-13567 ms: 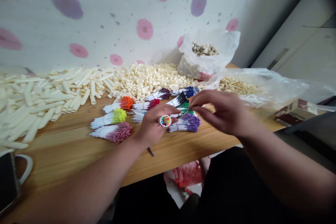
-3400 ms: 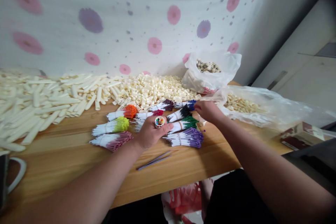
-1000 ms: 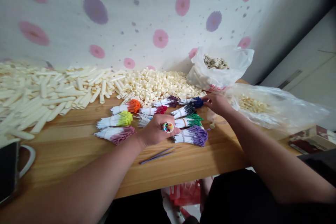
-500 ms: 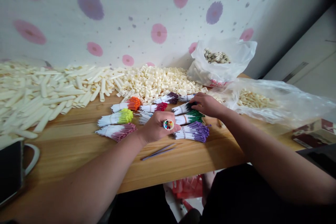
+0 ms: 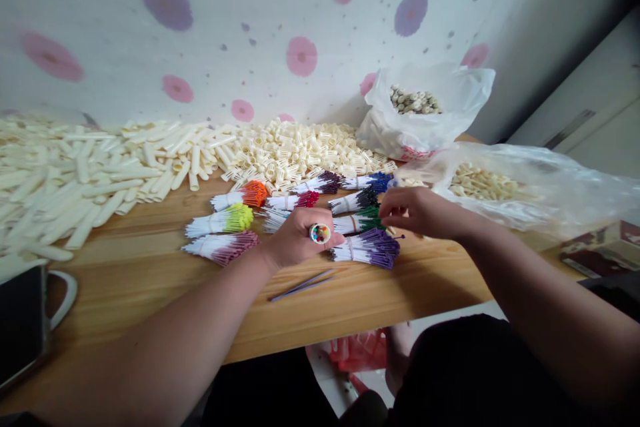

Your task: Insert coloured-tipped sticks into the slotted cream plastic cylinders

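Observation:
My left hand (image 5: pixel 300 240) is wrapped round a cream pen barrel (image 5: pixel 320 234), whose round end faces me and shows several coloured tips. My right hand (image 5: pixel 417 212) bends its thumb and fingers together at the coloured ends of the green refill bundle (image 5: pixel 356 221); what they pinch, if anything, is hidden. Just in front lies the purple refill bundle (image 5: pixel 367 249), and behind is the black refill bundle (image 5: pixel 354 201). Left of my left hand are yellow refills (image 5: pixel 220 220), pink refills (image 5: pixel 223 248) and orange refills (image 5: pixel 243 195), tied in bundles.
Long cream tubes (image 5: pixel 110 180) and short slotted parts (image 5: pixel 295 152) are heaped along the back. Plastic bags of small parts (image 5: pixel 415 137) stand at the back right. Tweezers (image 5: pixel 303 285) lie near the table's front edge, and a phone (image 5: pixel 23 327) is at the left.
My right hand has moved from the black bundle toward me and to the right, to the green bundle. The blue bundle behind shows more. My left hand stays round the barrel.

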`<state>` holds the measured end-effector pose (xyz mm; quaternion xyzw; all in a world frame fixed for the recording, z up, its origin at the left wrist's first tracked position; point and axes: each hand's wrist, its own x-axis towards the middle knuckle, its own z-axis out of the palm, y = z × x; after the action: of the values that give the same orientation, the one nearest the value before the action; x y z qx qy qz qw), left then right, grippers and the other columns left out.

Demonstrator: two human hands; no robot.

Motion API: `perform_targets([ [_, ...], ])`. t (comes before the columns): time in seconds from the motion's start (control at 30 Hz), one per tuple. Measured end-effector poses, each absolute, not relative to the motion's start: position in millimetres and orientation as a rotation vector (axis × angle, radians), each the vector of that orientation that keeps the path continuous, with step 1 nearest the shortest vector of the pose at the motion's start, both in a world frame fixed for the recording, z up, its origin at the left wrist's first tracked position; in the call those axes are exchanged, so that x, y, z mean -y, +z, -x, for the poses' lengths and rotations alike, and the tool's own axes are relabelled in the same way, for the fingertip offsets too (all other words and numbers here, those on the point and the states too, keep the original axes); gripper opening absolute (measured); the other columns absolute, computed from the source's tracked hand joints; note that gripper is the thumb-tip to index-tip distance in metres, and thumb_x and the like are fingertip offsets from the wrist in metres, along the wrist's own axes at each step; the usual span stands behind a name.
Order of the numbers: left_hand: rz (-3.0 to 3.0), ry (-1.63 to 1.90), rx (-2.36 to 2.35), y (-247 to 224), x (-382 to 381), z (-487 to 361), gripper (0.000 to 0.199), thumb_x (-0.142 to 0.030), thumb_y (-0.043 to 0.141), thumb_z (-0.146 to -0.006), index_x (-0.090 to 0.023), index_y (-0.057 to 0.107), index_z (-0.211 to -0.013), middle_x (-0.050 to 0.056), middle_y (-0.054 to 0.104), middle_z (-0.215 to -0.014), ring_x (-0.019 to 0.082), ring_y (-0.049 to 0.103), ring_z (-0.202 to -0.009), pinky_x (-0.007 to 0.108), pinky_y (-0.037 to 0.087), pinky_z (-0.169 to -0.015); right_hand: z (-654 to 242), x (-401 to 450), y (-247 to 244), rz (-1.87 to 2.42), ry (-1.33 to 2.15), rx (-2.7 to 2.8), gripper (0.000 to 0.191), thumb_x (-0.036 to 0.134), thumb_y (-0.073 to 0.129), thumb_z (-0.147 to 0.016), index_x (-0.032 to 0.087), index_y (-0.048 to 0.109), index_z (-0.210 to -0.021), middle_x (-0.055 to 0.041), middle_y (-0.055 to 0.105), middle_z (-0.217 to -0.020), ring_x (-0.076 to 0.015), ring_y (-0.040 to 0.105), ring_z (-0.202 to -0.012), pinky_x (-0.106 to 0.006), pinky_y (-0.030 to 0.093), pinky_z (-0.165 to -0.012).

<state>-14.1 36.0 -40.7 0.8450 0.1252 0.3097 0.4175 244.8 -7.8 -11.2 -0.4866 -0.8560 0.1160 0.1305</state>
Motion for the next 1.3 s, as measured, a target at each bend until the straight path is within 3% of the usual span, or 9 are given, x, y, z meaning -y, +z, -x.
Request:
perform_targets([
  [0.4,-2.177,0.784,-0.316,-41.8,-36.1,16.1,0.035,-0.026,0.060,-0.080,-0.016,0.044,-0.051,-0.003,0.043,-0.054,0.009,0.038,-0.052,0.024,0.030,-0.051,-227.3,29.9,-13.2,1.446,0.408,2.625,0.012,0.025,0.058,-0.083,0.020,0.064,-0.091,-0.0049,0.060,-0.092,-0.0161,0.057,-0.081,-0.026,0.043,-0.072],
  [0.5,-2.097,0.981,-0.459,-44.2,-41.4,18.3,0.032,-0.035,0.058,-0.083,-0.016,0.052,-0.058,-0.001,0.049,-0.059,0.010,0.044,-0.055,0.025,0.035,-0.054,-226.9,30.6,-13.6,1.472,0.404,2.631,0.015,0.024,0.059,-0.082,0.020,0.064,-0.095,-0.0049,0.061,-0.094,-0.0161,0.057,-0.080,-0.026,0.043,-0.072],
  [0.63,-2.087,1.342,-0.614,-45.4,-52.2,21.2,0.031,-0.042,0.052,-0.086,-0.016,0.062,-0.073,0.002,0.058,-0.072,0.014,0.053,-0.072,0.029,0.042,-0.071,-226.0,29.9,-15.3,1.479,0.409,2.668,0.014,0.023,0.059,-0.081,0.019,0.063,-0.094,-0.0054,0.060,-0.094,-0.0163,0.057,-0.081,-0.026,0.043,-0.072],
  [0.8,-2.171,1.391,-0.560,-45.8,-54.2,19.4,0.018,-0.034,0.057,-0.085,-0.019,0.066,-0.085,0.003,0.062,-0.081,0.015,0.055,-0.080,0.030,0.043,-0.076,-228.0,28.0,-20.4,1.455,0.403,2.675,0.013,0.024,0.058,-0.082,0.020,0.063,-0.093,-0.0046,0.060,-0.091,-0.0160,0.056,-0.078,-0.026,0.043,-0.070],
  [1.3,-2.172,1.391,-0.460,-44.2,-51.8,17.5,0.008,-0.024,0.061,-0.083,-0.019,0.067,-0.085,0.003,0.059,-0.080,0.014,0.056,-0.078,0.029,0.044,-0.072,-221.6,23.7,-16.4,1.535,0.367,2.715,0.009,0.027,0.059,-0.080,0.022,0.062,-0.087,-0.0036,0.061,-0.089,-0.0165,0.057,-0.077,-0.026,0.042,-0.067],
])
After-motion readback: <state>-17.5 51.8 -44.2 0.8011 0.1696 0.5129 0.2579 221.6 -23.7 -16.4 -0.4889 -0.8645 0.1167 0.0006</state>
